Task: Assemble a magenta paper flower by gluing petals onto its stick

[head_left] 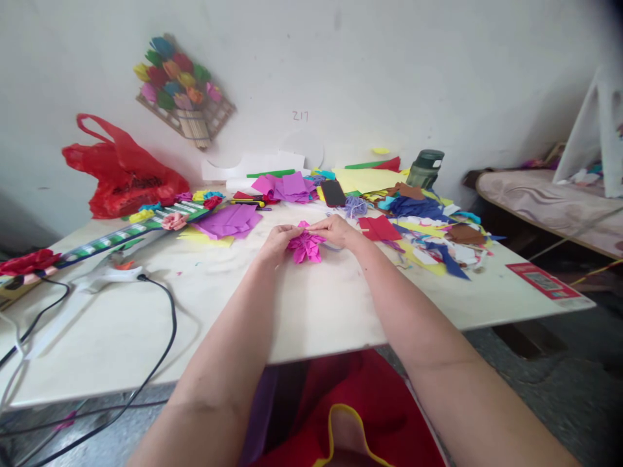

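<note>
A bright pink paper flower (306, 247) with crumpled, layered petals is between my two hands, just over the middle of the white table (321, 311). My left hand (282, 240) pinches its left upper edge. From the right, my right hand (335, 230) has its fingers closed on the flower's top edge, the fingertips of both hands nearly meeting. Behind the hands are stacked purple paper sheets (292, 187), a dark phone (333, 193) and a tangle of purple yarn (355, 206). Red paper (379, 228) lies right of my right hand.
Paper scraps (438, 240) cover the table's right back part, near a dark green bottle (425, 170). At left are a red plastic bag (124, 172), a flower-decorated strip (121, 235), purple sheets (231, 220) and a black cable (170, 324) crossing the front edge.
</note>
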A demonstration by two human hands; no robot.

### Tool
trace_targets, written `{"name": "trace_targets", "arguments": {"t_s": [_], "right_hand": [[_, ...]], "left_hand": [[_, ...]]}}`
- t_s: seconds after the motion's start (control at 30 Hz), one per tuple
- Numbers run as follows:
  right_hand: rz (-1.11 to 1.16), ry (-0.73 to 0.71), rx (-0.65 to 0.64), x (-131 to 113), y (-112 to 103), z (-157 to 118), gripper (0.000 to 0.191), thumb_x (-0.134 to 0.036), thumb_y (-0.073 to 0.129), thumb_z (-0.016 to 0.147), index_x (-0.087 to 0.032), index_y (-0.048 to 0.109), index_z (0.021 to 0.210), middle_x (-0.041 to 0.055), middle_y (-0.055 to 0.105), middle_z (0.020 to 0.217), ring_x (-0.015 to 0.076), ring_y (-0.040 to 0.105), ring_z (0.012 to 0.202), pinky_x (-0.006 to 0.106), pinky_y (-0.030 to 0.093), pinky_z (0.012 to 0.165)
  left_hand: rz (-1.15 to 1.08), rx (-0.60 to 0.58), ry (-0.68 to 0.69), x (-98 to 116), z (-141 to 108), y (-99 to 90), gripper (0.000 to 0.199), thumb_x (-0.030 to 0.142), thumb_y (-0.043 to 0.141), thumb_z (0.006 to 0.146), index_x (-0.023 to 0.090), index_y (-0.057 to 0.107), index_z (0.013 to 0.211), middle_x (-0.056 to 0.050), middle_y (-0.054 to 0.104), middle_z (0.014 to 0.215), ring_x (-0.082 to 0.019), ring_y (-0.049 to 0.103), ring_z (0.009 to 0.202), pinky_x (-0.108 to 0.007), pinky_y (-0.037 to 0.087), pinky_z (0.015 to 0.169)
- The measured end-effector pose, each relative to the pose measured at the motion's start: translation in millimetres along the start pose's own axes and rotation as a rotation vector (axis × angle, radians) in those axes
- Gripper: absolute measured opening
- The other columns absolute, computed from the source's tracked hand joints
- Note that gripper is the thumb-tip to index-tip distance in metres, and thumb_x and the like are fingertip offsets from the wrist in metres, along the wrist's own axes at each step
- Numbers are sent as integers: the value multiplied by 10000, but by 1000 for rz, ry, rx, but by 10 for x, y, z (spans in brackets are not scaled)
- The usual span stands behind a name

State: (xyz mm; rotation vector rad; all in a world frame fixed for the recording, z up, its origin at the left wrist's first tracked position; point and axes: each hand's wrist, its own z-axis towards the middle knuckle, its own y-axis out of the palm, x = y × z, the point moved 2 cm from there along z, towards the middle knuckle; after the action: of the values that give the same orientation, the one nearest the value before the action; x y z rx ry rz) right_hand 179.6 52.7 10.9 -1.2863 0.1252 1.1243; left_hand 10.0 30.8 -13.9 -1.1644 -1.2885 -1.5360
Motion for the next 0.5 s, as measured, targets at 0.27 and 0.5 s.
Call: {"name": "trace_targets", "arguments": {"t_s": [0.27, 0.5], "right_hand": [[-142, 2, 78, -28, -5, 5, 265, -175, 629, 808, -292, 732, 1023, 15, 739, 1022, 206, 707, 923, 299, 548, 786], [-159, -8, 85, -48, -10, 8, 265, -169, 640, 809, -302, 731, 1018, 17, 724, 1058, 201, 700, 955, 292, 538, 816]], "left_hand": [[-114, -44, -71, 42, -30, 45, 224, 172, 798, 516, 104, 667, 684, -51, 654, 624, -138, 595, 562, -252, 450, 566], [-110, -50, -91, 97, -83, 69, 211, 109, 762, 540, 83, 684, 735, -80, 688, 695, -154, 626, 609, -266, 474, 611]]}}
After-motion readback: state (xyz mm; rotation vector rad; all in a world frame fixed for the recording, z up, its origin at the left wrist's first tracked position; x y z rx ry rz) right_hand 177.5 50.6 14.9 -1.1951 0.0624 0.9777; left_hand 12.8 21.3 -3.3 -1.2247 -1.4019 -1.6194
